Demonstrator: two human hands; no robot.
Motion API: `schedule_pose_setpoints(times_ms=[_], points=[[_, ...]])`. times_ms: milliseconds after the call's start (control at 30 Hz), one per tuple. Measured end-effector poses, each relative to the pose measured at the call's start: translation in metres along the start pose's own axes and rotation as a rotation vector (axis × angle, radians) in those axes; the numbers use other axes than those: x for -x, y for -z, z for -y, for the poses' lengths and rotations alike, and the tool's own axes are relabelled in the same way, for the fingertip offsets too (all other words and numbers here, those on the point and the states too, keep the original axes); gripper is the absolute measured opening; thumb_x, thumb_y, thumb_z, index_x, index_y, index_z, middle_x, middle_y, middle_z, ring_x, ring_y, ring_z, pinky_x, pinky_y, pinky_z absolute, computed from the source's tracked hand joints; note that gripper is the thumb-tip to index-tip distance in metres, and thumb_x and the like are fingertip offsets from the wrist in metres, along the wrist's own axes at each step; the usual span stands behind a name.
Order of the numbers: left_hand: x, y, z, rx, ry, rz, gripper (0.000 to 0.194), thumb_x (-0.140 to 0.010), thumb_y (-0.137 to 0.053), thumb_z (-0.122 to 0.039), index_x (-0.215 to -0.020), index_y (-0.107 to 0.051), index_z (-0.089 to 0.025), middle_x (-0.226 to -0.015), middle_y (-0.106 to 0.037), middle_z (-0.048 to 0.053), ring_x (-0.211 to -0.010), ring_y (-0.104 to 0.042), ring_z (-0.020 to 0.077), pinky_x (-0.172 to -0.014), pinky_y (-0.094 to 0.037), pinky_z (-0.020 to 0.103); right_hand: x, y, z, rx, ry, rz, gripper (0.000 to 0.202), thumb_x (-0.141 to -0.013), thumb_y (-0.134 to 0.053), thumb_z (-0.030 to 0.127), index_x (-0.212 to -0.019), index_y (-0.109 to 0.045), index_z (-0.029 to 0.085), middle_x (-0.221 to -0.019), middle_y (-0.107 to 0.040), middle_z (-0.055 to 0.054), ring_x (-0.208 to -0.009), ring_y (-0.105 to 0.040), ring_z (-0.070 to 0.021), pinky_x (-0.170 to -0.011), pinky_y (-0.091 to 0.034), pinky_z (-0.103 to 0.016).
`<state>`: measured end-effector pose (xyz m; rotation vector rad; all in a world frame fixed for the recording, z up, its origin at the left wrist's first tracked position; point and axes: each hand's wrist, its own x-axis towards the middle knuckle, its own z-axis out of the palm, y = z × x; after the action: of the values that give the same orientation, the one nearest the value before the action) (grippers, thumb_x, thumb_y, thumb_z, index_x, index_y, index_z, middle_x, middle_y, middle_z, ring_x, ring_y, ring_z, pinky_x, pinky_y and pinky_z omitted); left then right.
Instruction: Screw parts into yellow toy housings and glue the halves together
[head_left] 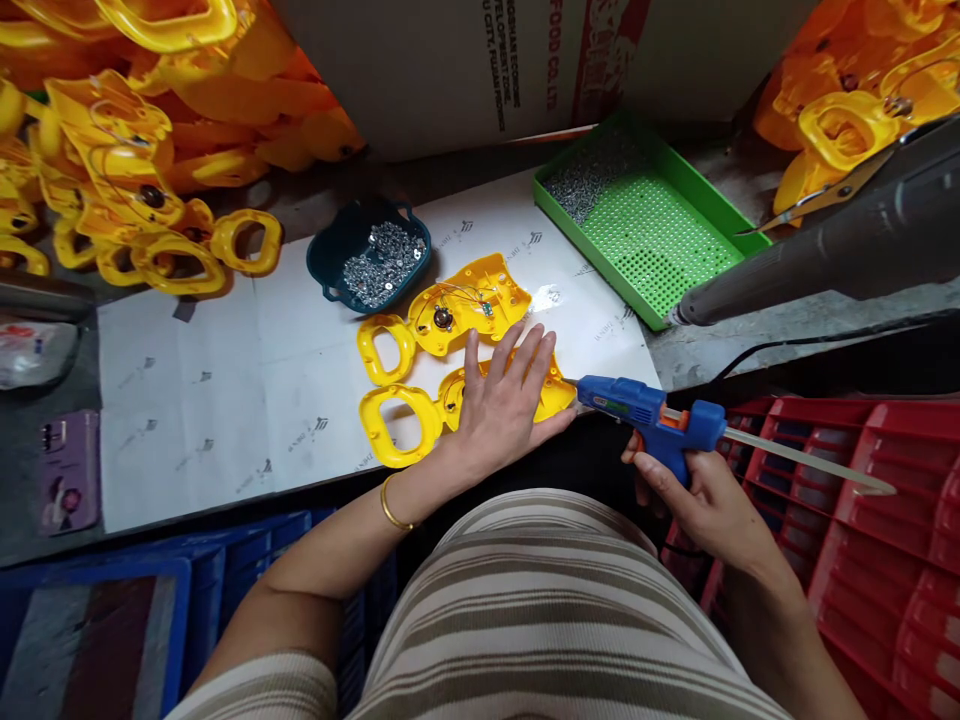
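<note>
My left hand point(499, 405) lies with fingers spread over the nearer yellow plastic shell point(401, 425), hiding much of its middle. Just beyond it rests a second yellow shell point(469, 305), its inside facing up, with thin wires, a dark round part and a small circuit board in it. In my right hand point(694, 490) is a blue hot glue gun point(645, 405), gripped by its handle. A long glue stick sticks out of its back end. The nozzle points left and is close to the right end of the nearer shell; I cannot tell whether it touches.
A dark teal basket point(319, 265) of small metal parts stands behind the shells. The green tray point(600, 275) at right holds small screws. A grey power tool point(825, 240) juts in from the right. Yellow shells point(172, 150) are heaped at left. A purple phone point(69, 470) lies at far left.
</note>
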<state>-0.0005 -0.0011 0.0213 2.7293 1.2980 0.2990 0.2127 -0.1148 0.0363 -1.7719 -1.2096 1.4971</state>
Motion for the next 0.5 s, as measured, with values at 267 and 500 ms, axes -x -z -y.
schedule_pose_setpoints(times_ms=[267,500], points=[[-0.0008,0.0010,-0.0011,-0.023,-0.014,-0.024,0.071,-0.090,-0.049,-0.059,-0.142,-0.044,-0.011,-0.147,-0.048,0.015,-0.139,-0.039,0.0317,-0.120,0.010,0.051,0.0014,0.0007,-0.0074,0.071,0.007,-0.005,0.040,-0.091,-0.047,0.056,-0.097,-0.057,0.017,-0.066,-0.058,-0.002,-0.054,-0.054,-0.0139,-0.049,-0.045,-0.026],[-0.0006,-0.0011,0.0007,-0.002,-0.006,-0.004,0.074,-0.089,-0.050,-0.059,-0.144,-0.041,-0.011,-0.148,-0.047,0.016,-0.139,-0.038,0.0323,-0.120,0.007,0.052,0.0029,0.0028,-0.0074,0.105,0.024,-0.019,0.040,-0.091,-0.048,0.055,-0.096,-0.058,0.017,-0.064,-0.058,-0.002,-0.052,-0.053,-0.0136,-0.049,-0.045,-0.026]])
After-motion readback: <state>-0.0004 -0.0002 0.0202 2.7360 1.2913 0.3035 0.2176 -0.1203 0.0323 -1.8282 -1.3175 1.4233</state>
